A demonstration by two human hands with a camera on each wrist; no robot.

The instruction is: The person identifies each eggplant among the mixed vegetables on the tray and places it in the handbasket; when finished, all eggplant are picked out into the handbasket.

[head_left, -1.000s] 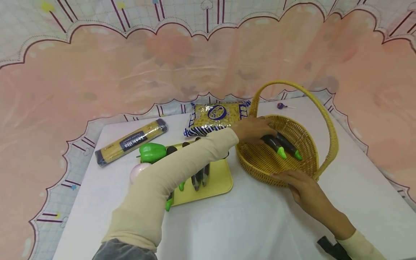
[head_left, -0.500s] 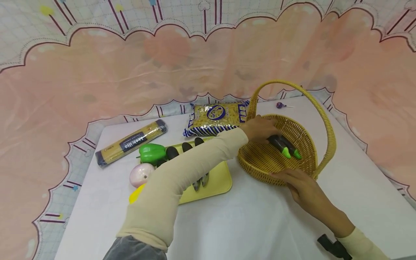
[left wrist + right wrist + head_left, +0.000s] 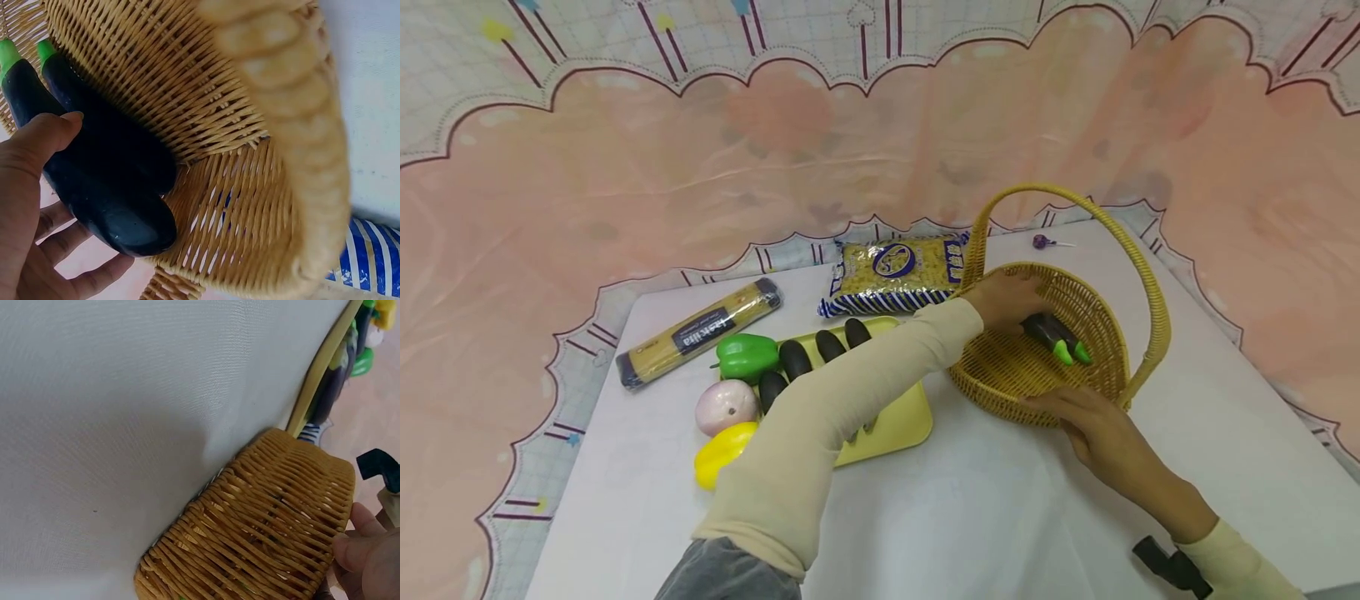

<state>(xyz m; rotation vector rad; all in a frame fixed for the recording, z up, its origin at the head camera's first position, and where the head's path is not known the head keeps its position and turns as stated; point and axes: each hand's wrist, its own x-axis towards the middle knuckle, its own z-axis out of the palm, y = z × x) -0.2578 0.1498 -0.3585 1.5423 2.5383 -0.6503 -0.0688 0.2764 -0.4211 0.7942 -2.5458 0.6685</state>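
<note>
A yellow woven basket (image 3: 1000, 392) with a tall arched handle stands on the right of the table. Inside it, my left hand (image 3: 1009, 302) holds a dark eggplant (image 3: 119, 194) with a green stem; the thumb lies over it and the fingers reach underneath. A second eggplant (image 3: 106, 115) lies alongside, against the basket wall. My right hand (image 3: 1105, 433) grips the near rim, its thumb (image 3: 353, 550) on the outer wall and its fingers partly hidden behind the rim. My left sleeve crosses over the yellow tray (image 3: 898, 425), hiding part of several eggplants (image 3: 795, 360) there.
Left of the tray are a green bell pepper (image 3: 747, 357), a pinkish onion (image 3: 726, 406) and a yellow pepper-like vegetable (image 3: 724, 454). Behind lie a spaghetti pack (image 3: 700, 329) and a pasta bag (image 3: 895, 271). A lollipop (image 3: 1040, 242) lies behind the basket.
My left hand has moved slightly right and deeper into the basket, with the eggplants shifting a little. More of the onion and yellow vegetable shows. My right hand stays on the rim.
</note>
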